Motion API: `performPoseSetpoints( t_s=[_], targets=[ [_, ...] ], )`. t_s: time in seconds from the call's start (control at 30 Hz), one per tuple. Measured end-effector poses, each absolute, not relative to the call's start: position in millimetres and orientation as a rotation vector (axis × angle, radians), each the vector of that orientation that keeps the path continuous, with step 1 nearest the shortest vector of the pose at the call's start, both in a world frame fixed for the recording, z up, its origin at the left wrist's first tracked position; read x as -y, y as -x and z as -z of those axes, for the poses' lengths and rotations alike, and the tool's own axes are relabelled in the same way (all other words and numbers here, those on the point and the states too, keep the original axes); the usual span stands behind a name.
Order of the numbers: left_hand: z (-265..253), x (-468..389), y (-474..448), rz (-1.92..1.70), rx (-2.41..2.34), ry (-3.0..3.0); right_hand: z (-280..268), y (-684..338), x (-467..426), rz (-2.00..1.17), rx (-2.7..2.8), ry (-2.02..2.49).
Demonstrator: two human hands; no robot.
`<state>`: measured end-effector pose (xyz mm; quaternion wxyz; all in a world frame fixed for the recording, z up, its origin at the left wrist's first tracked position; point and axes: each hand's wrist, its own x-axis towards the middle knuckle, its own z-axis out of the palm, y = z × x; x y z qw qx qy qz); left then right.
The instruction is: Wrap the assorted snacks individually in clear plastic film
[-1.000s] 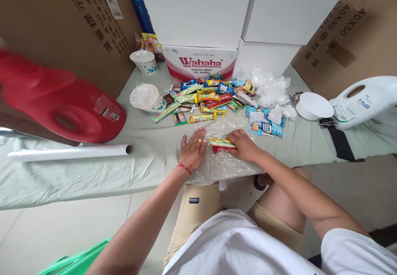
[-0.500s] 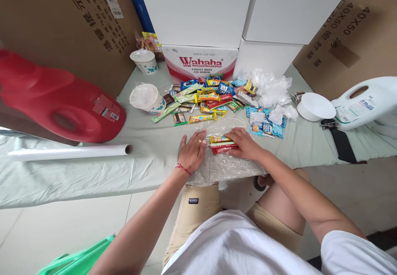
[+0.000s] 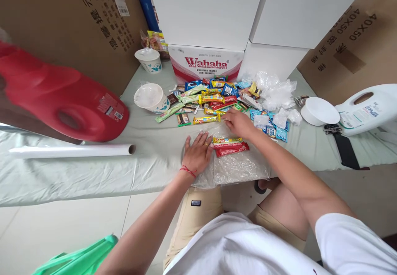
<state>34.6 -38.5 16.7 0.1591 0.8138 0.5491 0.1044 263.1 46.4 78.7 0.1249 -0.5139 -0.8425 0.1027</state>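
Observation:
My left hand (image 3: 198,151) lies flat with its fingers spread on a clear plastic sheet (image 3: 240,169) near the table's front edge. Beside its fingertips, on that sheet, a yellow-wrapped snack bar (image 3: 228,140) and red-wrapped snack bars (image 3: 232,149) lie side by side. My right hand (image 3: 240,124) reaches past them to the near side of a pile of wrapped snacks (image 3: 214,97). Its fingers are bent and a little apart, close to the right end of another yellow snack bar (image 3: 206,119). Whether they touch it I cannot tell.
Two paper cups (image 3: 151,99) stand left of the pile. To the right are crumpled clear plastic (image 3: 277,95), blue packets (image 3: 276,132), a white bowl (image 3: 319,111) and a white jug (image 3: 372,109). A red jug (image 3: 71,101) and a white roll (image 3: 74,151) lie left. Boxes (image 3: 206,64) line the back.
My right hand has let go of the bars on the plastic sheet and moved away from me to the pile's edge. My left hand stays flat on the sheet. The view has shifted slightly.

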Motion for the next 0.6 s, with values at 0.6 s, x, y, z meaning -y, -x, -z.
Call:
performPoseSetpoints(
  t_s=[0.6],
  targets=[
    [-14,39,-34,-0.356,-1.568,-2.304,-115,-267,-88,0.036,2.453,1.517]
  ],
)
